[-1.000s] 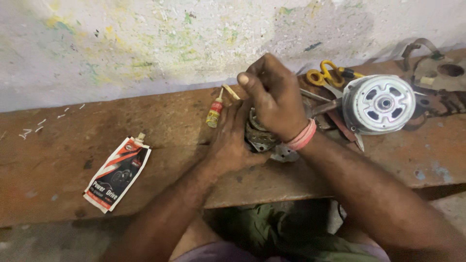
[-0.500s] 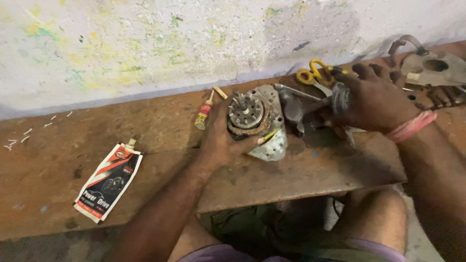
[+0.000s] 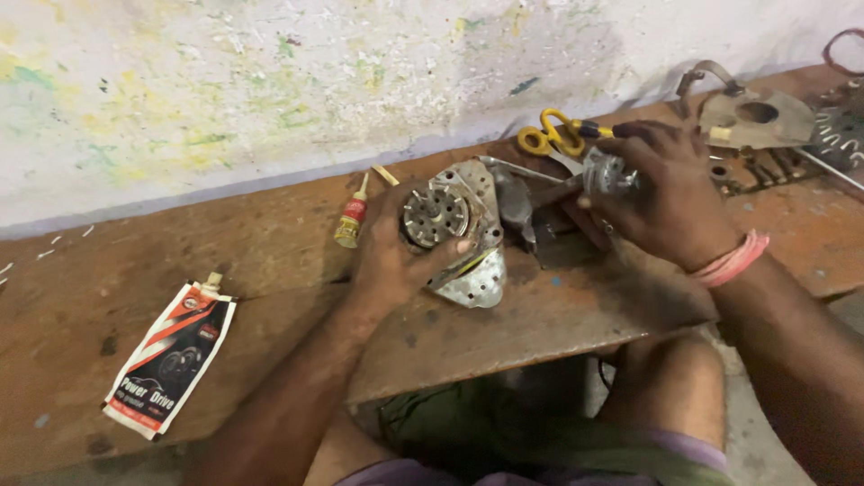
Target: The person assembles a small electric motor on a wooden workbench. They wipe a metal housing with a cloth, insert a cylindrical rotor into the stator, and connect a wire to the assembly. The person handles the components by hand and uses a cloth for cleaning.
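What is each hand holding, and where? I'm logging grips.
Left hand grips the round metal motor part by its left side; right hand clasps a small metal piece.

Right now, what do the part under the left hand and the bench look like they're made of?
The motor part under the left hand looks like bare metal: dull silver-grey, with a perforated plate at its lower edge. The bench seems to be worn wood, reddish-brown, stained and matte, though the grain is hard to make out.

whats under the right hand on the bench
The right hand covers a small metal motor part that pokes out by its fingers, yellow-handled scissors behind. The rest is hidden.
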